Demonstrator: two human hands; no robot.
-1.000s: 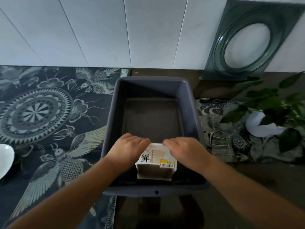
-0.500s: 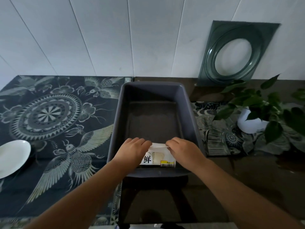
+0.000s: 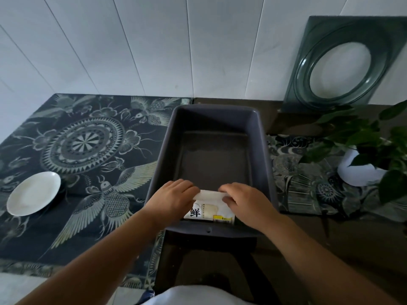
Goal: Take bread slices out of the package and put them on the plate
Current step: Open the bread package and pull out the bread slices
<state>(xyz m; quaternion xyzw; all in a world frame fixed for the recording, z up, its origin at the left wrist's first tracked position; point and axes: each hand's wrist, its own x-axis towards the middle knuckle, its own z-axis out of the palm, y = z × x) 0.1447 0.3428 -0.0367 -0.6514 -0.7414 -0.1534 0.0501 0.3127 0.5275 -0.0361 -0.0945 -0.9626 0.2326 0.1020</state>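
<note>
A white bread package [image 3: 209, 209] with black lettering and a yellow label stands in the near end of a dark grey bin [image 3: 163, 155]. My left hand [image 3: 174, 198] grips its top left edge and my right hand [image 3: 244, 201] grips its top right edge; both pinch the folded top flap. Bread shows through a window on the package front. The white plate [image 3: 33, 195] lies bare on the patterned cloth at the far left.
A dark patterned cloth [image 3: 88, 146] covers the table's left side. A potted plant in a white pot [image 3: 361, 172] stands at the right. A green glass dish [image 3: 343, 62] leans against the white tiled wall. A dark stool [image 3: 209, 241] supports the bin.
The view has pulled back and shifted, so the plate at left is now fully visible. Both hands stay on the package top, which sits lower inside the bin than one second ago.
</note>
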